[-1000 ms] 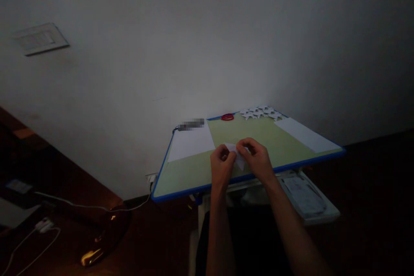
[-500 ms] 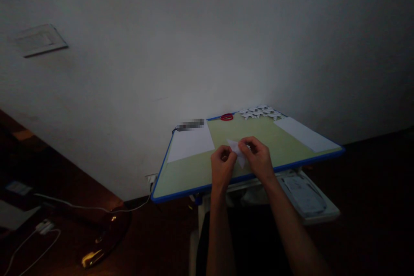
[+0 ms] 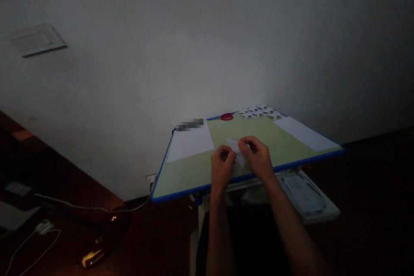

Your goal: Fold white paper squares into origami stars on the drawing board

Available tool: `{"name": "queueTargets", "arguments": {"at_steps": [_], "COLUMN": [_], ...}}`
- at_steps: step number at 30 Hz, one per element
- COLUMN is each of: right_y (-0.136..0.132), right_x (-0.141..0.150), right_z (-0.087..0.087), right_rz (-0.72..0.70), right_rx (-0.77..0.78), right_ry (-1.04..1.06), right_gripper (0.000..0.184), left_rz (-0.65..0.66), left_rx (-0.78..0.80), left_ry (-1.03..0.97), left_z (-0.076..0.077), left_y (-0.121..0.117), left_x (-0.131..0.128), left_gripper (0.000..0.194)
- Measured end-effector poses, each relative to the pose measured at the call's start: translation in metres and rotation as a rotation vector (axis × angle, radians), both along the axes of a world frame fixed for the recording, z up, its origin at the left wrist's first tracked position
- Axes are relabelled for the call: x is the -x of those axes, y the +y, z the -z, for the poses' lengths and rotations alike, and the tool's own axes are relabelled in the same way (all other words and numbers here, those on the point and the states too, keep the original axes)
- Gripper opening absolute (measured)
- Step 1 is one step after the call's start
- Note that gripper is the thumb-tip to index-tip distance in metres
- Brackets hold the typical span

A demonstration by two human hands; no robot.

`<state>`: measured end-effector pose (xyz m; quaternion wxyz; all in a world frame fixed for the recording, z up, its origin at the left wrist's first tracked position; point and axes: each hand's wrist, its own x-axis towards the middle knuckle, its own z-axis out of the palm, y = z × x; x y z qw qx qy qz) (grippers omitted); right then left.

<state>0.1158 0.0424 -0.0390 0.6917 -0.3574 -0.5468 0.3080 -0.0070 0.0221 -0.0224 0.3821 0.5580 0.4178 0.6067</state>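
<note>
Between my two hands is a small piece of folded white paper (image 3: 238,148), with pointed corners sticking out at the top left and at the bottom. My left hand (image 3: 222,164) is closed, its thumb and fingertips pinching the paper's left side. My right hand (image 3: 258,157) pinches the paper's right side between thumb and curled fingers. Both hands are above the near edge of the light green tabletop (image 3: 226,131) with a blue rim. The fingers cover part of the paper, so its full shape is hidden.
Several folded white paper shapes (image 3: 257,112) stand in rows at the far right corner. Red-handled scissors (image 3: 227,117) lie at the back edge. White sheets (image 3: 190,142) lie on the left, and more white paper (image 3: 305,133) on the right. Under the tabletop, a drawer (image 3: 323,215) sticks out.
Hardly anything differs. Both hands keep their pinch on the folded paper in the same place; the view has shifted very slightly.
</note>
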Motion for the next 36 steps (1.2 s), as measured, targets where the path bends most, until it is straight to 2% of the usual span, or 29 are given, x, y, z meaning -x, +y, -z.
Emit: {"name": "queueTargets", "arguments": {"at_steps": [10,16,18,22,24,30,36], "right_y": [0.0,0.0,-0.002,-0.004,-0.003,0.002,0.001], "right_x": [0.0,0.0,0.0,-0.001,-0.001,0.001,0.001], "right_z": [-0.003,-0.005,-0.006,-0.005,-0.003,-0.001,-0.004], "right_rz": [-0.004,-0.003,-0.043,-0.187,-0.212,-0.124,-0.127], "right_rx": [0.03,0.045,0.037,0.014,0.01,0.035,0.058], "right_ry": [0.082,0.092,0.091,0.024,-0.016,0.022,0.073], "right_gripper": [0.021,0.025,0.028,0.05,0.052,0.058,0.062], "left_rz": [-0.004,0.049,0.017,-0.079,-0.104,-0.117,-0.104], "left_rx": [-0.007,-0.021,-0.032,-0.067,-0.082,-0.077,-0.044], "left_ry": [-0.004,0.008,0.011,-0.001,-0.008,-0.045,-0.035], "left_z": [-0.006,-0.001,0.0,-0.001,-0.002,0.003,0.004], "left_y": [-0.004,-0.001,0.0,0.0,0.0,0.004,0.005], "left_x": [-0.003,0.0,0.001,0.002,0.002,0.002,0.002], "left_gripper": [0.022,0.033,0.036,0.038,0.038,0.038,0.032]}}
